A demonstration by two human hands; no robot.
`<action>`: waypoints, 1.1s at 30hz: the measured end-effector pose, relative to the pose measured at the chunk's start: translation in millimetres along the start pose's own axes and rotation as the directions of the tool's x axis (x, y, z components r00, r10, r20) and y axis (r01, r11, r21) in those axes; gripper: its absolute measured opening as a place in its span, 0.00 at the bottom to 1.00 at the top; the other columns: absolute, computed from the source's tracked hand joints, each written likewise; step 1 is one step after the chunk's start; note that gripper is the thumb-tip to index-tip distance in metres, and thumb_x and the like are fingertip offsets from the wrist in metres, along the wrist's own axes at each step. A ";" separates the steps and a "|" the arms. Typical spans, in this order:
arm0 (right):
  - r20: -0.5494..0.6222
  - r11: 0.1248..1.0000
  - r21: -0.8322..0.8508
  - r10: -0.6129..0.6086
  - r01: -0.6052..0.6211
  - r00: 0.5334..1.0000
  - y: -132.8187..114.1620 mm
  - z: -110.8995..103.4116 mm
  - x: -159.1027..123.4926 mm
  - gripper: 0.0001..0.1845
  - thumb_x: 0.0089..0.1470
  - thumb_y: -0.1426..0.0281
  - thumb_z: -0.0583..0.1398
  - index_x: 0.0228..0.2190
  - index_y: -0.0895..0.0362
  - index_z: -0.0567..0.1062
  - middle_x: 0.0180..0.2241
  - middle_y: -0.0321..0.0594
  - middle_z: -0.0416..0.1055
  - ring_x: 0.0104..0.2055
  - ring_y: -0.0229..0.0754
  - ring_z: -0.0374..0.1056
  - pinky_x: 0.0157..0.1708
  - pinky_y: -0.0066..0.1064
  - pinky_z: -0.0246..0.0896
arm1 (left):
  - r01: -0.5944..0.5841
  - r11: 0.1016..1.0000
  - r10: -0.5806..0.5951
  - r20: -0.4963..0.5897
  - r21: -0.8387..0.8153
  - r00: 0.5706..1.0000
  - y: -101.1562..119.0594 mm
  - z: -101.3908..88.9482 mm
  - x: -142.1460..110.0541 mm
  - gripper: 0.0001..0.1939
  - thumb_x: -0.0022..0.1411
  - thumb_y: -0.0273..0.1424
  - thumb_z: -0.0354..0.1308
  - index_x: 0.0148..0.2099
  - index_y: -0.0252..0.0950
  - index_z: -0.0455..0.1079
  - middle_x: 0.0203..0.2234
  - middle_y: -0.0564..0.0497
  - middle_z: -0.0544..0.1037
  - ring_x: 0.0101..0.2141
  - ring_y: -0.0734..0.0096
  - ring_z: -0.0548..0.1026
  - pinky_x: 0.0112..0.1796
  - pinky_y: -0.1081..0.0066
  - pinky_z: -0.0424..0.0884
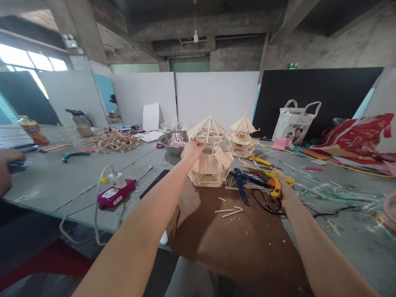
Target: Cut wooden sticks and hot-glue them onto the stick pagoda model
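Note:
A pavilion model of thin wooden sticks (210,159) stands on a brown board (235,235) in front of me. My left hand (192,150) reaches forward and grips the model at its left side, just under the roof. My right hand (286,194) is closed around a yellow and orange glue gun (276,185) resting low over the table to the right of the model. A second, smaller stick pavilion (243,138) stands behind the first.
Blue-handled pliers (239,181) and loose sticks (230,212) lie by the model. A steel bowl (175,142), a heap of sticks (113,141), a pink power strip (115,194) and bags (295,121) sit around. Another person's hand (8,165) is at the far left.

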State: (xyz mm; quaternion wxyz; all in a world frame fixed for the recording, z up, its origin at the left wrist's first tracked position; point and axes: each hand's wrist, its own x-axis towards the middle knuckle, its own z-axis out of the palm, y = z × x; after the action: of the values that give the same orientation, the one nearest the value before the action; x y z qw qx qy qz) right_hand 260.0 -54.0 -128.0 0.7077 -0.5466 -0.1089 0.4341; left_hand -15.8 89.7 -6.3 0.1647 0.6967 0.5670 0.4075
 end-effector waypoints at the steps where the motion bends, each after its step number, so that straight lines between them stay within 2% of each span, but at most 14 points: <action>1: 0.001 1.000 0.001 0.000 0.000 1.000 0.1 -0.1 0.3 0.12 0.48 0.61 0.54 0.29 0.58 0.66 0.13 0.31 0.64 0.08 0.33 0.57 0.07 0.25 0.55 | -0.009 1.000 0.010 0.040 -0.019 0.999 -2.5 -0.7 0.4 0.14 0.51 0.36 0.49 0.21 0.34 0.67 0.19 0.47 0.72 0.22 0.68 0.70 0.24 0.72 0.63; 3: -0.002 1.000 0.001 0.001 -0.001 1.000 0.1 -0.4 0.6 0.12 0.48 0.61 0.53 0.29 0.58 0.66 0.14 0.31 0.64 0.08 0.33 0.57 0.07 0.25 0.56 | -0.017 0.999 0.021 0.085 -0.047 0.996 -6.4 -2.8 1.0 0.15 0.52 0.37 0.47 0.22 0.34 0.69 0.19 0.49 0.73 0.15 0.74 0.66 0.21 0.74 0.61; 5: -0.003 1.000 0.000 0.003 -0.003 1.000 0.1 -0.7 0.7 0.13 0.49 0.61 0.53 0.29 0.58 0.66 0.13 0.31 0.64 0.08 0.33 0.57 0.07 0.25 0.55 | -0.031 0.999 0.034 0.092 -0.024 0.995 -7.9 -5.6 1.2 0.15 0.52 0.37 0.47 0.23 0.34 0.69 0.19 0.50 0.73 0.15 0.76 0.65 0.21 0.74 0.61; 8: -0.004 1.000 -0.001 0.007 -0.007 1.000 -0.1 -0.5 0.4 0.13 0.48 0.60 0.53 0.29 0.58 0.66 0.13 0.31 0.64 0.08 0.33 0.57 0.07 0.25 0.55 | -0.100 0.978 0.094 0.039 0.182 0.995 -6.5 -9.4 -0.4 0.15 0.52 0.38 0.47 0.26 0.36 0.71 0.21 0.49 0.74 0.23 0.70 0.70 0.26 0.73 0.62; 10: -0.007 1.000 -0.002 0.009 -0.009 1.000 -0.5 -0.1 -0.3 0.13 0.48 0.60 0.53 0.29 0.58 0.66 0.13 0.31 0.63 0.09 0.33 0.57 0.07 0.25 0.55 | -0.146 0.928 0.154 0.003 0.344 0.988 -5.7 -11.1 -2.2 0.15 0.53 0.39 0.46 0.30 0.37 0.71 0.25 0.48 0.74 0.29 0.66 0.70 0.29 0.71 0.62; 12: -0.007 1.000 -0.004 0.010 -0.010 1.000 -1.0 0.4 -1.3 0.13 0.48 0.60 0.53 0.28 0.57 0.66 0.13 0.31 0.63 0.09 0.33 0.56 0.07 0.25 0.55 | -0.178 0.887 0.197 0.000 0.426 0.980 -6.9 -12.1 -3.8 0.15 0.54 0.38 0.44 0.32 0.38 0.71 0.28 0.47 0.74 0.31 0.64 0.70 0.29 0.70 0.61; 15: 0.006 1.000 -0.004 0.014 -0.014 1.000 -1.4 0.8 -2.3 0.12 0.48 0.60 0.53 0.27 0.57 0.66 0.13 0.31 0.63 0.09 0.32 0.56 0.07 0.24 0.55 | -0.257 0.848 0.273 0.033 0.464 0.962 -12.8 -14.0 -6.1 0.15 0.54 0.35 0.43 0.28 0.37 0.70 0.26 0.48 0.74 0.30 0.66 0.70 0.29 0.71 0.60; 18: 0.015 1.000 0.001 0.012 -0.012 1.000 -0.7 0.6 -1.5 0.12 0.48 0.61 0.53 0.27 0.57 0.66 0.13 0.31 0.64 0.09 0.32 0.56 0.07 0.24 0.55 | -0.366 0.822 0.390 0.037 0.437 0.920 -19.8 -18.1 -13.6 0.13 0.54 0.31 0.43 0.25 0.35 0.68 0.25 0.49 0.72 0.29 0.69 0.69 0.29 0.72 0.59; 21: 0.010 1.000 0.006 0.011 -0.011 1.000 0.4 0.3 0.0 0.12 0.48 0.61 0.53 0.27 0.57 0.66 0.14 0.31 0.64 0.09 0.32 0.56 0.07 0.25 0.55 | -0.480 0.792 0.518 0.001 0.378 0.855 -22.2 -24.6 -34.5 0.13 0.55 0.30 0.43 0.24 0.35 0.65 0.24 0.50 0.71 0.27 0.72 0.67 0.29 0.73 0.59; 23: 0.003 1.000 0.010 0.009 -0.009 1.000 0.7 0.4 0.3 0.11 0.48 0.61 0.53 0.27 0.57 0.65 0.14 0.31 0.64 0.08 0.32 0.57 0.06 0.25 0.54 | -0.570 0.750 0.612 -0.026 0.336 0.790 -19.5 -29.2 -56.5 0.13 0.56 0.29 0.42 0.24 0.34 0.63 0.24 0.50 0.70 0.26 0.74 0.66 0.29 0.74 0.60; 26: 0.002 1.000 0.015 0.002 -0.002 1.000 0.4 1.1 -1.1 0.10 0.48 0.62 0.54 0.28 0.56 0.65 0.14 0.30 0.64 0.08 0.32 0.57 0.06 0.24 0.54 | -0.710 0.635 0.756 -0.056 0.306 0.652 -10.8 -33.4 -92.9 0.12 0.56 0.28 0.43 0.22 0.34 0.60 0.22 0.50 0.69 0.28 0.73 0.65 0.33 0.73 0.60; 30: 0.000 1.000 0.009 0.017 -0.017 1.000 0.1 2.0 -3.5 0.11 0.48 0.61 0.53 0.29 0.56 0.65 0.13 0.30 0.64 0.08 0.32 0.57 0.07 0.24 0.56 | -0.868 0.460 0.880 0.029 0.188 0.473 1.2 -31.0 -123.4 0.11 0.56 0.27 0.45 0.22 0.34 0.59 0.23 0.50 0.70 0.27 0.75 0.64 0.32 0.74 0.61; 31: 0.000 1.000 0.005 0.020 -0.020 1.000 0.1 1.9 -3.7 0.11 0.48 0.61 0.53 0.29 0.56 0.65 0.13 0.30 0.64 0.08 0.33 0.57 0.07 0.24 0.56 | -0.879 0.447 0.888 0.041 0.167 0.459 3.7 -29.7 -126.9 0.11 0.56 0.27 0.45 0.22 0.34 0.59 0.22 0.50 0.70 0.27 0.75 0.64 0.31 0.74 0.61; 33: 0.002 1.000 -0.001 0.023 -0.023 1.000 0.3 1.5 -3.3 0.11 0.49 0.61 0.53 0.30 0.56 0.65 0.13 0.30 0.64 0.08 0.32 0.58 0.06 0.23 0.55 | -0.883 0.455 0.883 0.070 0.119 0.464 8.2 -27.5 -133.1 0.13 0.57 0.27 0.44 0.21 0.34 0.59 0.21 0.50 0.69 0.25 0.76 0.64 0.28 0.75 0.61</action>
State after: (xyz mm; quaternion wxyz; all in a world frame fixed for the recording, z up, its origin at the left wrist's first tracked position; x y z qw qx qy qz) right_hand 256.9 -55.3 -126.7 0.7022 -0.5479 -0.1037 0.4427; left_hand -34.5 -42.2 -34.5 -0.1193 0.8986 0.1514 0.3941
